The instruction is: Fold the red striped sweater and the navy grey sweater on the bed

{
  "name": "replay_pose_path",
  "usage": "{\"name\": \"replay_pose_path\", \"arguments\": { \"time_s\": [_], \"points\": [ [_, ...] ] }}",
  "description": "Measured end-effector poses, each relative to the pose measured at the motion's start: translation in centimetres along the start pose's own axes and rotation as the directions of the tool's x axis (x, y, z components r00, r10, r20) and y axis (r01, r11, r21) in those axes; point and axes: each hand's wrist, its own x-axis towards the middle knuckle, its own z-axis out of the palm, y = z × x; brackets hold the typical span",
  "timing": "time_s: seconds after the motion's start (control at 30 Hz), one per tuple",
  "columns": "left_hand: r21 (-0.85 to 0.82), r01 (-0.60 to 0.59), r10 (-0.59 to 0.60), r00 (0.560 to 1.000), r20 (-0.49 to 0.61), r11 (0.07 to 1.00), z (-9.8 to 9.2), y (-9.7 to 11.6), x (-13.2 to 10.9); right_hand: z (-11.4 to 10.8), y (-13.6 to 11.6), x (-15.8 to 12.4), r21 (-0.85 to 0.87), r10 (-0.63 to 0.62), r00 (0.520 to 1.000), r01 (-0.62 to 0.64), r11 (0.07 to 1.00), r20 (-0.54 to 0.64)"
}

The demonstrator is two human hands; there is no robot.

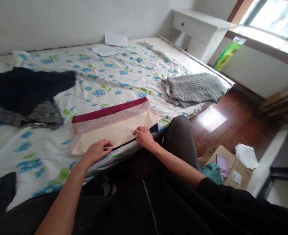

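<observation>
A knit sweater (116,122) lies folded on the bed near its front edge, with burgundy, mottled pink and cream bands. A strip of navy shows beneath its near edge. My left hand (99,151) has its fingers closed on the near cream edge, toward the left. Further right along that same edge, my right hand (145,137) grips the knit with curled fingers. The undersides of both hands' fingers are hidden.
A folded grey cable-knit sweater (197,88) rests at the bed's right corner. Dark clothing (28,88) lies loosely on the left of the floral sheet (124,70). Papers (115,39) sit by the wall. A cardboard box (222,150) stands on the floor at right.
</observation>
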Motion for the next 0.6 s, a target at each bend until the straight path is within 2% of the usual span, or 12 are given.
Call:
{"name": "replay_pose_path", "arguments": {
  "time_s": [0.23,0.4,0.47,0.6],
  "points": [
    [0.16,0.044,-0.037,0.998,-0.045,0.986,0.6,0.2,-0.4,-1.1,-0.9,0.4,-0.049,0.105,0.989,-0.101,0.994,0.102],
    [0.174,0.078,-0.066,0.995,-0.078,0.982,-0.4,1.4,-1.2,-2.1,-0.5,1.0,-0.021,0.115,0.984,-0.113,0.993,0.136],
    [0.135,0.059,-0.053,0.997,-0.048,0.989,-0.7,1.8,-1.7,-2.7,0.0,1.2,0.001,0.083,0.981,-0.084,0.996,0.173],
    [0.021,0.008,-0.01,0.997,0.072,1.0,-0.4,1.8,-2.4,-3.2,1.6,1.5,0.069,-0.062,0.972,0.047,0.997,0.228]
  ]
}}
